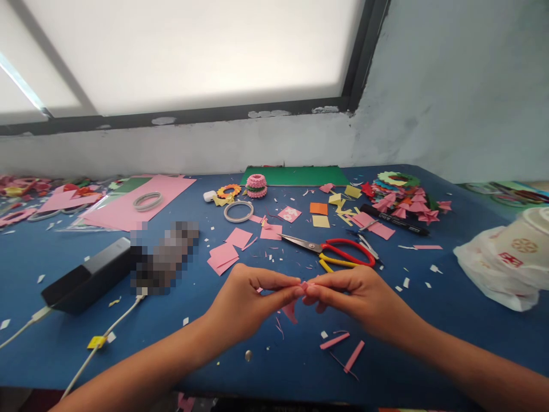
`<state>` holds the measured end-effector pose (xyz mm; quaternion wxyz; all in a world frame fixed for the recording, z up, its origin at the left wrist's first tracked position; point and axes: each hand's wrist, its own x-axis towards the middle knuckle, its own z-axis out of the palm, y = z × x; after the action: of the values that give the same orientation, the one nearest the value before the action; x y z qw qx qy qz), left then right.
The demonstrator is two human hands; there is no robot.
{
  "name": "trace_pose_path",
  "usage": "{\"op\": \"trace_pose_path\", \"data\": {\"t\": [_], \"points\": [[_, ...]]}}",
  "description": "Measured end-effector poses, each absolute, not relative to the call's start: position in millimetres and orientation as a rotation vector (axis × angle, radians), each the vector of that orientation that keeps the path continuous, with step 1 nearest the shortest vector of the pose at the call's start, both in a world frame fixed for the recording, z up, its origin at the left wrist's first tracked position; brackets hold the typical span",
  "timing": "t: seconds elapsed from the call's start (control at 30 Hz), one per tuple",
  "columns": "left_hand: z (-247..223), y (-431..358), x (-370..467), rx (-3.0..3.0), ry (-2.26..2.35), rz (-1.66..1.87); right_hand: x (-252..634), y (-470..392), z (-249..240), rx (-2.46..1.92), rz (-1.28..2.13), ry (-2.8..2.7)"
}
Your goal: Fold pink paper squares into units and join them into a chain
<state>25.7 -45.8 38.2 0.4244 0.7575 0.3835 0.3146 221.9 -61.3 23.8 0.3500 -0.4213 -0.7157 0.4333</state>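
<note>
My left hand (253, 292) and my right hand (349, 289) meet over the front middle of the blue table. Thumbs and index fingers of both pinch a small piece of pink paper (290, 311); a pointed part of it hangs below my left fingertips, and the rest is mostly hidden by fingers. Just beyond my right hand lie scissors (321, 247) with one red and one yellow handle, blades slightly apart. Pink paper squares (223, 256) are scattered beyond my left hand. Thin pink paper strips (354, 357) lie nearer to me, below my right hand.
A black power bank (88, 277) with white cables lies left, beside a blurred object. Tape rolls (239, 212), a black marker (397, 219) and folded paper pieces (403, 197) lie farther back. A bagged paper cup (514, 257) stands right. A green cutting mat (295, 175) borders the wall.
</note>
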Motion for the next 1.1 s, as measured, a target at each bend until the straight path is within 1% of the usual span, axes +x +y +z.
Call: {"op": "trace_pose_path", "data": {"t": [0.07,0.17,0.27,0.4,0.57,0.67,0.77,0.93,1.1], "points": [[36.9,-44.0,24.5,2.054,0.873,0.916,222.5,-61.6,22.1,-1.01,0.996,-1.896],[38.2,-40.4,22.4,2.405,0.618,1.175,223.8,-63.5,21.3,-0.825,0.577,-1.984],[42.3,-38.3,19.7,2.706,0.379,1.268,225.5,-65.4,22.8,-0.59,0.226,-2.048],[45.5,-39.0,15.7,2.911,0.267,1.282,229.8,-66.9,28.2,-0.441,-0.013,-2.13],[43.8,-40.5,12.3,2.974,0.217,1.338,236.3,-69.9,30.6,-0.382,-0.23,-2.222],[42.7,-41.2,11.0,2.99,0.213,1.341,237.1,-71.0,28.5,-0.367,-0.298,-2.241],[42.6,-42.3,10.6,3.013,0.232,1.349,233.7,-70.6,26.7,-0.389,-0.28,-2.215],[47.2,-47.0,14.2,2.979,0.319,1.382,224.7,-69.6,24.8,-0.446,-0.095,-2.118],[51.4,-51.1,13.9,2.992,0.385,1.266,223.0,-68.4,23.0,-0.408,0.071,-2.15]]}}
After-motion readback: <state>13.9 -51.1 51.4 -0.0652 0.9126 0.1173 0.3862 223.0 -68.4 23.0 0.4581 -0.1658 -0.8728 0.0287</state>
